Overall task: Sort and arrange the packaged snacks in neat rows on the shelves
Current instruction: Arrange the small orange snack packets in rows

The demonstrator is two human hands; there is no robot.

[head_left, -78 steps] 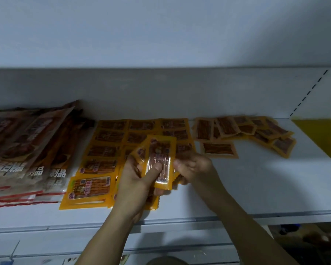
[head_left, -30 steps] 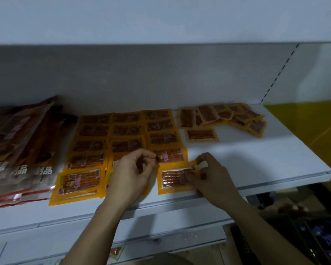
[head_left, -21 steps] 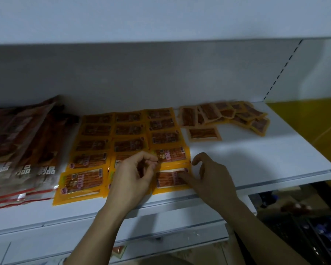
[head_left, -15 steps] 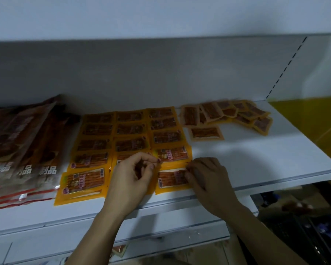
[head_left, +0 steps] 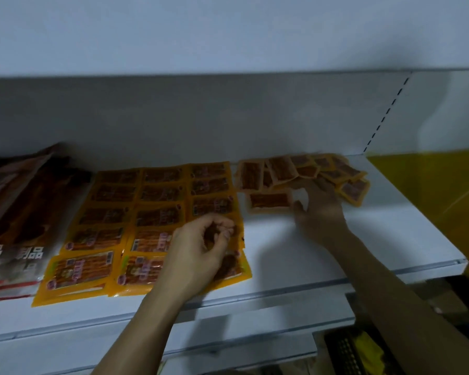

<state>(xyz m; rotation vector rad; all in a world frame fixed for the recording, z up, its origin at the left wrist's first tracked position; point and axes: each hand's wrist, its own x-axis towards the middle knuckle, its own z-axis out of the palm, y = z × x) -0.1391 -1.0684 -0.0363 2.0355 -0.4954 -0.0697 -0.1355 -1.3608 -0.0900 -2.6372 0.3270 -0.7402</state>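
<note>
Reaching with spread, empty fingers, right hand (head_left: 318, 212) nears loose packets (head_left: 303, 171) at shelf (head_left: 390, 239) rear, next stock; left hand (head_left: 198, 250), loosely curled, empty, steadies yellow rows (head_left: 152, 217).

The left hand (head_left: 198, 250) is being held low over the white shelf (head_left: 295, 239), near its front edge, with the fingers loosely curled toward the thumb and nothing seen gripped. The right hand (head_left: 318, 209) is being stretched deeper over the shelf, toward its back, fingers spread and blurred; both bare forearms are being extended upward from below the shelf's front lip.
</note>
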